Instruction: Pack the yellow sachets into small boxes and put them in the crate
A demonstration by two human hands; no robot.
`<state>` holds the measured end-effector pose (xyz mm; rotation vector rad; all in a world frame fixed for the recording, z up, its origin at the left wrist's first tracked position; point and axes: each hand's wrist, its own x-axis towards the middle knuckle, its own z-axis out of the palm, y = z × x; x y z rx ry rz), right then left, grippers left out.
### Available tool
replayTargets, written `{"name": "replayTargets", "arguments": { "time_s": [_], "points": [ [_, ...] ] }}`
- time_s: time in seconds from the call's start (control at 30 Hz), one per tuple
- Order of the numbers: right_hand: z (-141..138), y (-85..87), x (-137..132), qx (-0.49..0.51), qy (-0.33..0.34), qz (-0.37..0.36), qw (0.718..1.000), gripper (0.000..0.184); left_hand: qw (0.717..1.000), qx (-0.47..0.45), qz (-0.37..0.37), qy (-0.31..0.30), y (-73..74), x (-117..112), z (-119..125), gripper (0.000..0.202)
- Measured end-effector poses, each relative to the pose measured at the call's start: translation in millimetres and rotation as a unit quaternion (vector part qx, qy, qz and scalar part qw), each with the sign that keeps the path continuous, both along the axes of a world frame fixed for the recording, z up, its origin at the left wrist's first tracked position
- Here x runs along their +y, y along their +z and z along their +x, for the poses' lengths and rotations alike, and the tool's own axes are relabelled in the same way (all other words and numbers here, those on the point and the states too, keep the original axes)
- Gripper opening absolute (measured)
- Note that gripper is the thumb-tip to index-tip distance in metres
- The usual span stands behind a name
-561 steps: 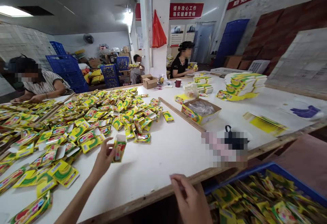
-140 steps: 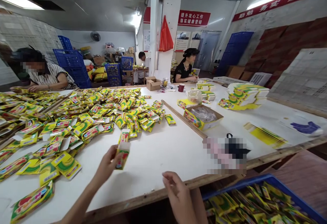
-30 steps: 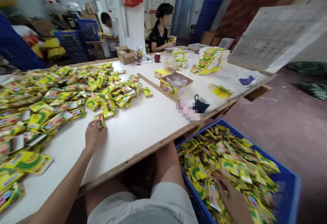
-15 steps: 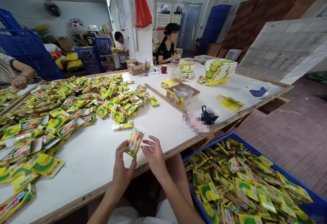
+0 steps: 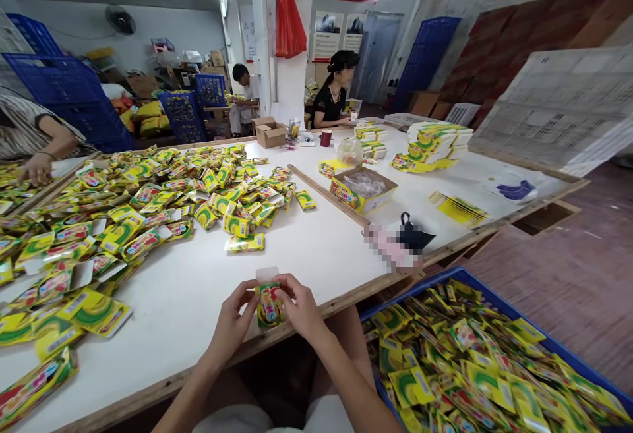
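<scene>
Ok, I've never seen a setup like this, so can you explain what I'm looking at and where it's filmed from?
There's no machine here, just a person's two bare hands. Every picture comes from one camera worn on that person's head, looking forward and down.

The left hand and right hand hold a small printed box between them, its pale top flap standing up.

On the white table, a heap of similar boxes spreads to the left. Beyond a wooden strip sits an open carton with clear plastic inside. Low on the right, beside the table, a blue crate holds many more boxes.

Other people sit farther off, including one in a black top.
</scene>
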<state>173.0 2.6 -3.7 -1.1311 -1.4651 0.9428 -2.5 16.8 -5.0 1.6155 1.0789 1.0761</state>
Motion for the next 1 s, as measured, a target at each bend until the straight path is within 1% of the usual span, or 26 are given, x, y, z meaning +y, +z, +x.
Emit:
{"name": "replayTargets", "arguments": {
  "time_s": [0.1, 0.2, 0.27, 0.3, 0.4, 0.5, 0.7, 0.9, 1.0],
  "points": [
    [2, 6.0, 10, -0.025, -0.018, 0.025, 0.999, 0.014, 0.999, 0.01, 0.036, 0.003, 2.4, 3, 2, 0.019],
    [-2, 7.4, 15, -0.009, -0.041, 0.034, 0.999, 0.014, 0.997, -0.027, 0.06, 0.031, 2.2, 6, 8, 0.018],
    [-4, 7.8, 13, 0.004, -0.049, 0.041, 0.998, 0.02, 0.996, -0.053, 0.052, 0.044, 1.7, 5, 11, 0.022],
    [-4, 8.5, 11, 0.003, -0.045, 0.046, 0.998, 0.019, 0.997, -0.052, 0.047, 0.042, 1.8, 3, 12, 0.022],
    [-2, 13.2, 4, -0.023, -0.01, 0.07, 0.997, 0.01, 0.999, -0.024, 0.036, 0.022, 4.9, -2, 13, 0.017],
    [-3, 18.0, 0, -0.032, -0.006, 0.079, 0.996, 0.01, 0.999, -0.027, 0.017, 0.035, 9.8, -6, 14, 0.02],
    [-10, 20.5, 6, -0.058, -0.05, 0.05, 0.996, 0.01, 0.995, -0.046, -0.011, 0.089, 12.2, -6, 16, 0.021],
    [-13, 23.5, 11, -0.055, -0.061, 0.024, 0.996, 0.01, 0.993, -0.058, -0.031, 0.094, 10.8, -3, 16, 0.022],
    [-10, 25.4, 12, -0.054, -0.054, 0.019, 0.997, 0.01, 0.993, -0.064, -0.035, 0.097, 9.4, -2, 15, 0.022]
  ]
}}
